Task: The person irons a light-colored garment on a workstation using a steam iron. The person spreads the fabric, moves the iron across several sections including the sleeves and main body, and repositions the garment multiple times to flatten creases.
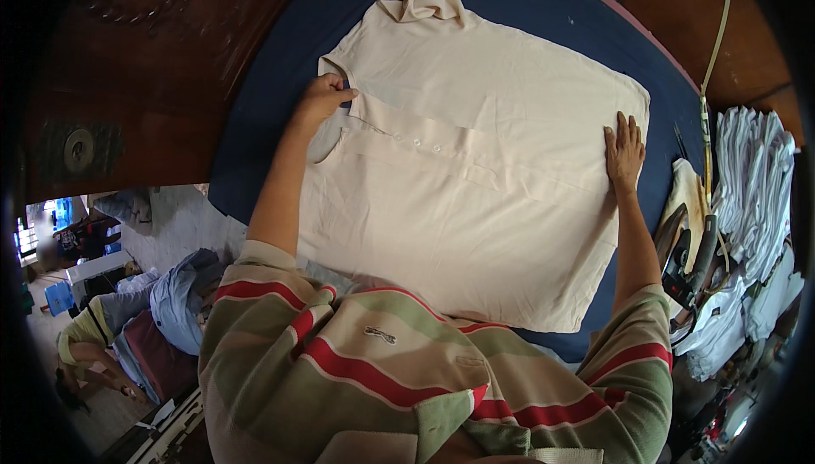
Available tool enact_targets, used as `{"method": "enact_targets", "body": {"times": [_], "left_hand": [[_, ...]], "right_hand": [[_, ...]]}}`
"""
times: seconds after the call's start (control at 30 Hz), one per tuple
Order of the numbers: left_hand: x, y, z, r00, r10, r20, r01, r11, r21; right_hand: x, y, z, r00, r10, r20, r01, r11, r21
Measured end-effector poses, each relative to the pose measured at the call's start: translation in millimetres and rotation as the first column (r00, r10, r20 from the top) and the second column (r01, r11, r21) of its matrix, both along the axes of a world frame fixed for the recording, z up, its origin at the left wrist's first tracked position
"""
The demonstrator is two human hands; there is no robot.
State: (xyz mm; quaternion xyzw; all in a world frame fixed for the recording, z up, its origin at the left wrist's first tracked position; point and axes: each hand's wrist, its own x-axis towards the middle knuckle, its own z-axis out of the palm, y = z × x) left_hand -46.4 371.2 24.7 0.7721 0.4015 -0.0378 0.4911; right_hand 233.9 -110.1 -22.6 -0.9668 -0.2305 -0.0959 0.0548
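A cream polo shirt [475, 184] lies spread flat, front up, on a dark blue padded table [560, 14]. Its button placket runs across the middle and one sleeve is bunched at the far edge. My left hand [325, 96] pinches the collar at the shirt's left side. My right hand [625, 151] lies flat with fingers apart on the shirt's hem at the right side, holding nothing.
A clothes iron [689, 256] rests on cloth at the table's right, its cord [713, 56] running upward. A stack of folded white garments [755, 184] stands further right. Dark carved wood [144, 48] is at the upper left. Below left, a person [89, 345] sits beside piled clothes.
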Motion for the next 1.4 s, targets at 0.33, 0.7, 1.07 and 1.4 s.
{"method": "enact_targets", "body": {"times": [0.33,0.7,1.07,1.4], "left_hand": [[-25.1,48.9,32.7,0.982,-0.177,0.066,0.186,0.967,-0.172],[20.6,81.1,77.7,0.603,-0.665,-0.440,0.752,0.658,0.037],[-101.5,104.6,44.1,0.907,-0.166,-0.387,0.406,0.588,0.700],[-13.4,22.1,-22.7,0.925,0.180,-0.334,0.194,0.532,0.824]], "right_hand": [[3.8,-5.8,-4.3,1.000,-0.027,0.006,0.028,0.998,-0.059],[6.1,-6.3,-2.4,1.000,0.006,0.000,-0.006,0.999,-0.047],[0.2,-3.3,0.4,1.000,0.001,-0.004,-0.002,0.999,-0.033],[17.7,-16.5,-5.1,0.997,0.033,-0.069,-0.041,0.990,-0.131]]}}
